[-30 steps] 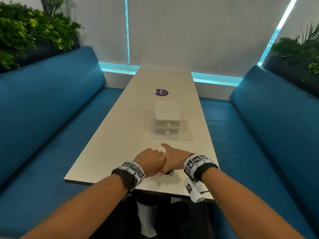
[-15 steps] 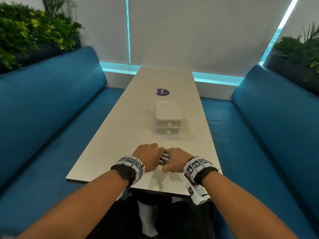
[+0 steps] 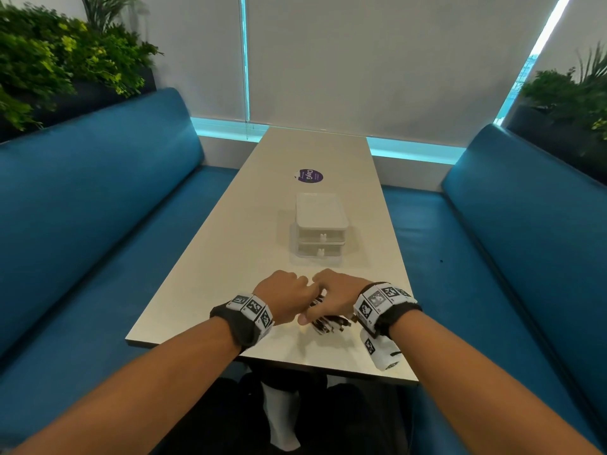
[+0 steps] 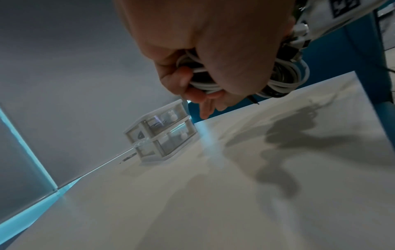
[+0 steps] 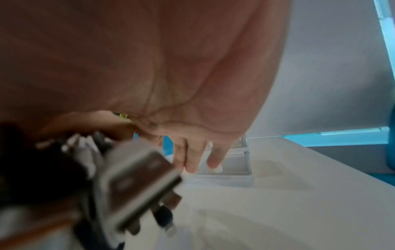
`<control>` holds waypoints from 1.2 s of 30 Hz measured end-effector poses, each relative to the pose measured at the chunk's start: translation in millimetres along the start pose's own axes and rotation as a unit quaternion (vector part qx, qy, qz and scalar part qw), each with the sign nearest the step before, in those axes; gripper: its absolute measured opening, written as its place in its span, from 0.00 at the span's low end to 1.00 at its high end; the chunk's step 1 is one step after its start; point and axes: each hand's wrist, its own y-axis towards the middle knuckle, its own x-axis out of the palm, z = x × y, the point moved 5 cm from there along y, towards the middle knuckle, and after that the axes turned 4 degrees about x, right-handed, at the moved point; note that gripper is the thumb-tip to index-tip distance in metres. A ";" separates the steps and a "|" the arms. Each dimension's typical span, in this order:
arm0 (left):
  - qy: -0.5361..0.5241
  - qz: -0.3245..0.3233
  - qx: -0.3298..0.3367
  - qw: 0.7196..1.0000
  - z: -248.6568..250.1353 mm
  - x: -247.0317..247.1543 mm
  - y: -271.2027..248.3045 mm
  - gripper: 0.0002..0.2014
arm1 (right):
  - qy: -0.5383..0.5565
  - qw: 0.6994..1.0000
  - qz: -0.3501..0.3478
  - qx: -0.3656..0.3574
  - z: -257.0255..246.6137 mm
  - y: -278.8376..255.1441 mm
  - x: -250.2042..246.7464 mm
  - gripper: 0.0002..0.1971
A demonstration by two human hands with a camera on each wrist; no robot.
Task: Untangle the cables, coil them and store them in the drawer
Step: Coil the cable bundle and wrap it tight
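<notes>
Together, hands [image 3: 310, 300] gripping cable bundle [image 3: 323, 320]

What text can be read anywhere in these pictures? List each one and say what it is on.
"ClayG": white letters on the round purple sticker on the table, beyond the small drawer unit.
A smaller line beside that word on the sticker: too small to read.
Wristbands on the left hand and right hand: black-and-white square code patterns only, no letters or numbers.
Cable bundle and its plugs: no readable marking.
</notes>
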 end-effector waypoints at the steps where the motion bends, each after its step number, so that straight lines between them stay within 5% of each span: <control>1: 0.008 0.007 0.001 1.000 1.4 -2.1 0.4 0.21 | 0.003 1.000 0.000 -0.003 -1.7 -1.6 -1.3 0.38; 3: 0.009 0.029 -0.013 0.999 -2.0 -9.3 0.6 0.20 | 0.036 0.999 -0.017 0.003 -3.1 -4.4 -0.3 0.30; 11: 0.033 0.027 -0.003 0.999 -7.5 -9.1 -2.3 0.12 | 0.147 0.988 -0.009 0.046 -3.7 -4.9 15.7 0.21; 16: 0.012 0.050 -0.019 0.998 -10.9 -3.5 1.7 0.11 | 0.085 0.993 0.030 0.075 -6.4 -2.8 13.0 0.17; 25: -0.087 -0.021 -0.086 0.992 -21.3 9.1 4.3 0.05 | -0.030 0.989 0.111 0.094 -13.2 7.7 9.0 0.10; 36: -0.192 -0.069 -0.147 0.968 -18.0 10.3 8.6 0.05 | -0.126 0.974 0.185 0.038 -12.6 8.0 10.4 0.11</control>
